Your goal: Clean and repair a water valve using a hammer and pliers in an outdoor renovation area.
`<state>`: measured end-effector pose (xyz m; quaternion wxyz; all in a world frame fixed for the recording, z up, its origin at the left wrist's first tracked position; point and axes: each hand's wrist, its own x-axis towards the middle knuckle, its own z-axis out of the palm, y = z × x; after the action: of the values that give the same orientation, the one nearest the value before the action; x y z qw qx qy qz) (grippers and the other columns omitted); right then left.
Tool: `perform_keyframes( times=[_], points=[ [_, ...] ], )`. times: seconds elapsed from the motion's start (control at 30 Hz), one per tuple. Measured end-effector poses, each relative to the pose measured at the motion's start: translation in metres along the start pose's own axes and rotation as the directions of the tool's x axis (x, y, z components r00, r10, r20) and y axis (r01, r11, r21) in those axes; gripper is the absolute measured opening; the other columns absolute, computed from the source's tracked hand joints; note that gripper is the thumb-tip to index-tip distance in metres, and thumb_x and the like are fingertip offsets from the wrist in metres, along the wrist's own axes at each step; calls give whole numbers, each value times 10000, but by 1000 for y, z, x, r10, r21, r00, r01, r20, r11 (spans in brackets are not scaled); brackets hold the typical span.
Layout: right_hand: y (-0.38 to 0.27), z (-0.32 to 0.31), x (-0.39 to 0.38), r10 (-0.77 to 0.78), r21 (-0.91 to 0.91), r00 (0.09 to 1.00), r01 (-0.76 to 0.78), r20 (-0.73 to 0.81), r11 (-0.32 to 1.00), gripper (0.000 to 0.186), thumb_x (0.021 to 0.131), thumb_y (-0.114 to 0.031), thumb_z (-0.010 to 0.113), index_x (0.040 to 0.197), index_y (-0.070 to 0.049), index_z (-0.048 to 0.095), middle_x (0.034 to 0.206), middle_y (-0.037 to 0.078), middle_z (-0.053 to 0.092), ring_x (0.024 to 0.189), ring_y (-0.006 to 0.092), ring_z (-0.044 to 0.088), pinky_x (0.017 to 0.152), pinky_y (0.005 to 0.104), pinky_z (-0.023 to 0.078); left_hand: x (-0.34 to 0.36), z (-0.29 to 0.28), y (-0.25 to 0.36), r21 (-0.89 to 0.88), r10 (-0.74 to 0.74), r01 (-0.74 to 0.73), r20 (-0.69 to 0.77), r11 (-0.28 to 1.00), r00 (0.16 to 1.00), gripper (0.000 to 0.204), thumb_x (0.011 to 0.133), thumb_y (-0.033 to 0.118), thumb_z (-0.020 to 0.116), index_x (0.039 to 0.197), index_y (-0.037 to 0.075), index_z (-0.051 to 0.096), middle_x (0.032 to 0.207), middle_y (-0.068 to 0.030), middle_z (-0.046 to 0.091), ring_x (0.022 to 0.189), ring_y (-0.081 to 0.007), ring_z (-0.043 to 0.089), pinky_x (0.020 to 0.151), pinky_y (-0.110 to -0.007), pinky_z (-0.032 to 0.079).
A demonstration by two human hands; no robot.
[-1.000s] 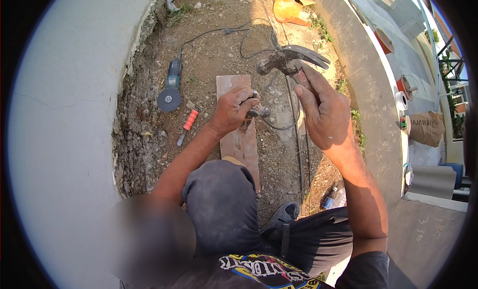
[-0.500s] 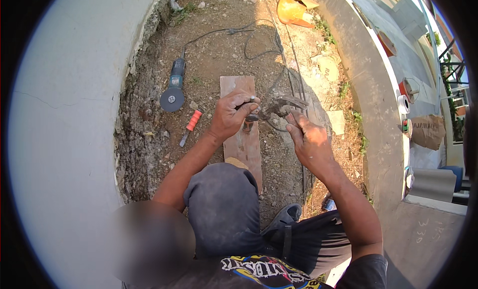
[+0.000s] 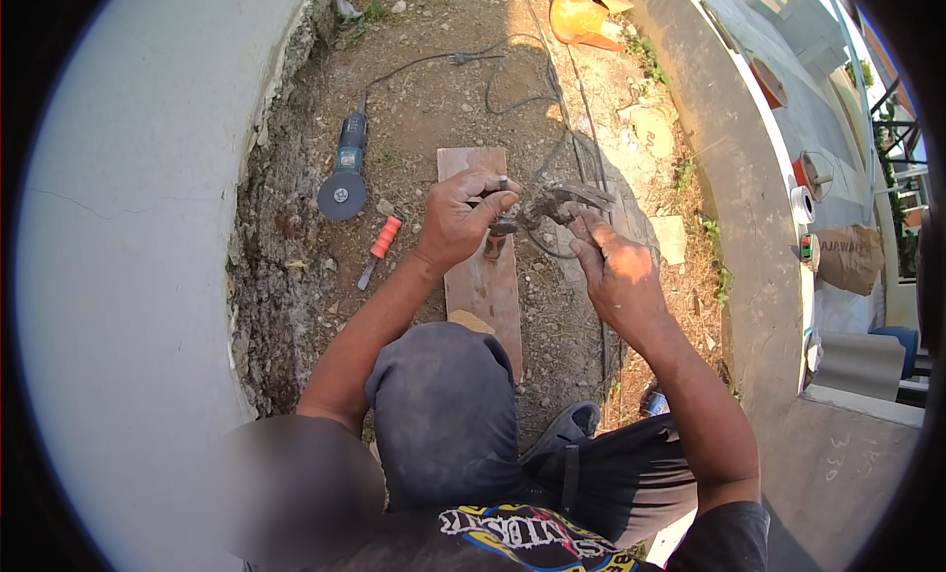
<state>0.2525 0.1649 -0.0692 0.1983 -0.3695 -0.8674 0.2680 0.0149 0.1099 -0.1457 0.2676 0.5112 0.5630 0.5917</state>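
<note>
Above a long board (image 3: 483,296), my left hand (image 3: 463,215) closes its thumb and fingers on a small dark metal piece (image 3: 504,184) with a pale end. Below those fingers sits a dark rounded part (image 3: 502,227), over a brownish piece (image 3: 494,247) against the board; whether they join is unclear. Just to the right, my right hand (image 3: 621,267) grips a dark, curved metal part (image 3: 562,203), which I cannot name exactly. An angle grinder (image 3: 347,163) lies at the left on the soil, its disc toward me. Nearer is a scraper-like tool (image 3: 384,239) with an orange-red handle.
A pale wall (image 3: 148,227) rises at the left, and a low concrete wall (image 3: 754,247) runs along the right. The grinder's cord (image 3: 414,67) trails across stony ground. An orange plastic piece (image 3: 579,20) lies far off. A sandal (image 3: 570,436) shows below my hands.
Both hands stay close together with their grips kept. The left thumb and the piece it pinches have shifted slightly. The grinder and the scraper-like tool stay put.
</note>
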Motion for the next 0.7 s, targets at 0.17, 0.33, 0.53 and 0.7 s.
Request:
perform_keyframes(
  times=[0.17, 0.33, 0.53, 0.7],
  points=[
    [1, -2, 0, 0, 13, 1000, 0, -14, 1000, 325, 974, -127, 654, 1279, -17, 637, 1084, 239, 726, 1000, 421, 702, 848, 470, 571, 1, 2, 8, 27, 19, -19, 21, 999, 1000, 156, 913, 112, 751, 999, -16, 768, 937, -98, 737, 856, -160, 686, 756, -296, 531],
    [4, -1, -1, 2, 9, 1000, -2, -8, 1000, 333, 974, -128, 653, 1287, -14, 631, 1071, 246, 724, 986, 431, 701, 837, 479, 570, 1, 3, 4, 37, 36, -37, 18, 999, 999, 165, 901, 115, 773, 994, -21, 767, 936, -98, 739, 862, -160, 688, 763, -295, 534],
    [5, -2, -2, 23, 8, 1000, -23, 0, 1000, 339, 985, -145, 642, 1303, -28, 621, 1064, 262, 715, 984, 447, 691, 835, 494, 561, 0, 3, -4, 62, 25, -27, 30, 998, 999, 152, 885, 103, 798, 968, -19, 761, 931, -87, 738, 853, -140, 680, 752, -284, 532],
    [1, -4, -2, 31, 16, 999, -31, 13, 999, 343, 992, -159, 633, 1310, -32, 611, 1071, 270, 708, 996, 449, 685, 847, 499, 554, -1, 4, -8, 49, 16, -17, 26, 999, 1000, 146, 887, 103, 803, 953, -18, 753, 910, -66, 731, 830, -116, 669, 719, -266, 529]
  ],
)
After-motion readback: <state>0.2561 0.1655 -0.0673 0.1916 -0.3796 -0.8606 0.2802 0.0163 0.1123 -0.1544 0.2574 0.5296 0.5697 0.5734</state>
